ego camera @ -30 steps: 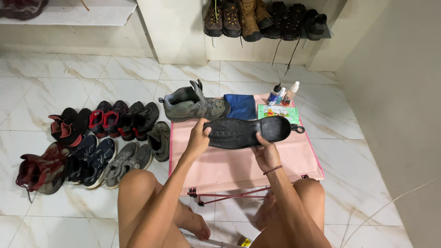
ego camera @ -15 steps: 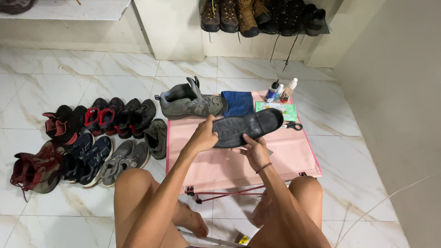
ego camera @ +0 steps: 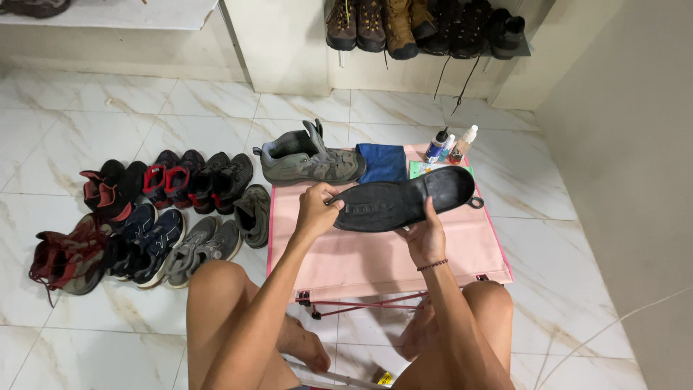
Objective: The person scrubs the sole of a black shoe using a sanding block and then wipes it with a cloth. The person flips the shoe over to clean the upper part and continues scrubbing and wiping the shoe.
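Note:
I hold a black shoe insole (ego camera: pixel 401 200) flat above a small pink folding table (ego camera: pixel 375 260). My left hand (ego camera: pixel 315 210) pinches its left end, fingers curled over the edge. My right hand (ego camera: pixel 425 235) grips it from below near the middle, thumb on top. A grey hiking shoe (ego camera: pixel 309 160) lies on its side at the table's far left corner, beyond my left hand. A folded blue cloth (ego camera: pixel 382 162) lies beside it.
Small bottles (ego camera: pixel 449 144) and a green packet (ego camera: pixel 422 168) sit at the table's far right. Several pairs of shoes (ego camera: pixel 155 209) line the marble floor on the left. Boots (ego camera: pixel 419 25) stand on a rack by the far wall. My bare knees frame the table's near edge.
The insole has shifted slightly and tilted, its right end now raised. My right hand has slid from the right end toward the insole's middle underneath.

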